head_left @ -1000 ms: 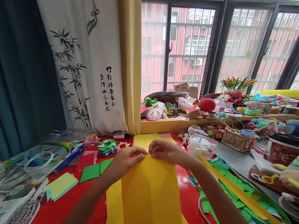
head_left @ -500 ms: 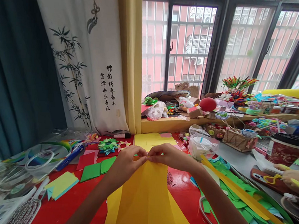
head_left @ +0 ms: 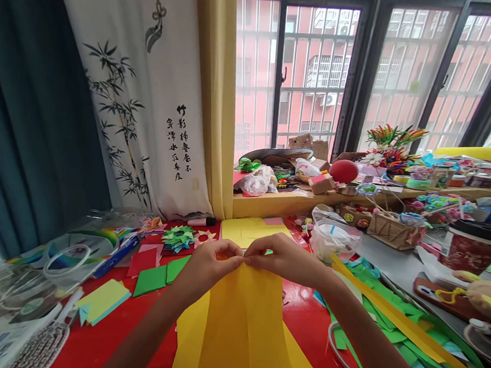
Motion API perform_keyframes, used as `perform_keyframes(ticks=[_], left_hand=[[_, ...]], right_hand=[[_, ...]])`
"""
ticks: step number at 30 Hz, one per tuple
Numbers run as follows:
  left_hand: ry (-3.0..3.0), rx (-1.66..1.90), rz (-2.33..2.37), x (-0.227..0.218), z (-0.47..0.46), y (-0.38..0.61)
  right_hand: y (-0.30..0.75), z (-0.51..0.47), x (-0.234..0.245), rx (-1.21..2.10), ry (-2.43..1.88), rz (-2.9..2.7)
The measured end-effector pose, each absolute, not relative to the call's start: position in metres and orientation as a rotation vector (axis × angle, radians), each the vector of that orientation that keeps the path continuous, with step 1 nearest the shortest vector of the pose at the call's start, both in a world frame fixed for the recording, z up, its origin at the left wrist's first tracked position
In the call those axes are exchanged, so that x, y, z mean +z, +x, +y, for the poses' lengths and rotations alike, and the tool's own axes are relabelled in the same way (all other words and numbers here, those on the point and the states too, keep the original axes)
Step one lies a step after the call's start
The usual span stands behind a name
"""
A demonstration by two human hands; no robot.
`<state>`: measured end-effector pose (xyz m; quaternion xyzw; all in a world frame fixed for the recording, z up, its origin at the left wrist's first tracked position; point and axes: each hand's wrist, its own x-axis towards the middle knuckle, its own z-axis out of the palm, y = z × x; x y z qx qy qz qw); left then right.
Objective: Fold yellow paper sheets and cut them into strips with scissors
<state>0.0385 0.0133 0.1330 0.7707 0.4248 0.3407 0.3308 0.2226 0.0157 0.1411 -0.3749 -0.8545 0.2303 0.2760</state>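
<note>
A long yellow paper sheet point(head_left: 243, 325) with lengthwise creases lies on the red table point(head_left: 123, 327) and runs toward me. My left hand point(head_left: 208, 266) and my right hand point(head_left: 280, 257) meet at its far end, fingertips touching. Both hands pinch the gathered top edge of the sheet, which narrows there and fans wider toward the near edge. A second yellow sheet point(head_left: 248, 229) lies flat just beyond the hands.
Green paper squares point(head_left: 157, 276), a pale yellow pad point(head_left: 102, 302) and folded paper stars point(head_left: 178, 239) lie at the left. Green and yellow strips point(head_left: 392, 320) pile up at the right beside a plastic bag point(head_left: 334, 239). Tape rolls point(head_left: 67, 255) sit far left. The windowsill holds craft clutter.
The hands have gathered the far end of the yellow sheet tighter, so its top has narrowed into folds. The view has tilted slightly downward.
</note>
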Motion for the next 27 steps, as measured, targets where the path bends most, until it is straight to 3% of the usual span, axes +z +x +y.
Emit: perform_keyframes(ticks=[13, 27], left_hand=[[1.913, 0.870, 1.038, 0.133, 0.011, 0.041], [1.773, 0.870, 1.044, 0.134, 0.009, 0.042]], right_hand=[[0.221, 0.010, 0.143, 0.521, -1.014, -2.303], [0.216, 0.004, 0.143, 0.197, -0.995, -2.386]])
